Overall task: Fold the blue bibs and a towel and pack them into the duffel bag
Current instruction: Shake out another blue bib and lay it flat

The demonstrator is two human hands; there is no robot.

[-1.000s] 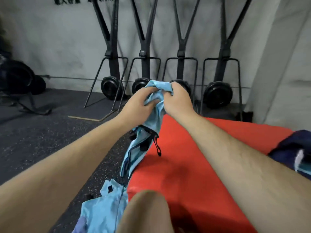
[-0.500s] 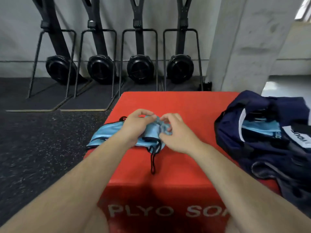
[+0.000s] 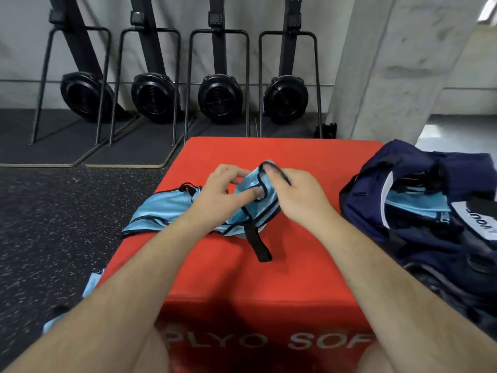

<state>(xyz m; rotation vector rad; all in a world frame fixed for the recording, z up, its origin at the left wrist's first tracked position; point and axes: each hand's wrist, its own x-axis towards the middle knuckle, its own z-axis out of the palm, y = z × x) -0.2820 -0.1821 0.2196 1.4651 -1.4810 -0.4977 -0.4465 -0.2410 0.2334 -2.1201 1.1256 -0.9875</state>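
on red box (image 3: 295, 265), hands (image 3: 262, 196) gripping bib (image 3: 166, 208)

I see a red plyo box (image 3: 290, 267) at centre; all positions below refer to it. On its top, toward the left edge, lies a light blue bib (image 3: 164, 208) with black trim, one black strap (image 3: 258, 243) trailing toward the near edge. The left hand (image 3: 217, 195) rests on the bib with fingers curled into the fabric; the right hand (image 3: 295, 195) pinches a raised fold of it. A navy duffel bag (image 3: 419, 211) sits open on the box's right side, blue fabric visible inside. Another blue bib (image 3: 91, 284) lies on the floor beside the box's left face. Four upright rowing machines (image 3: 220, 95) stand beyond its far edge.
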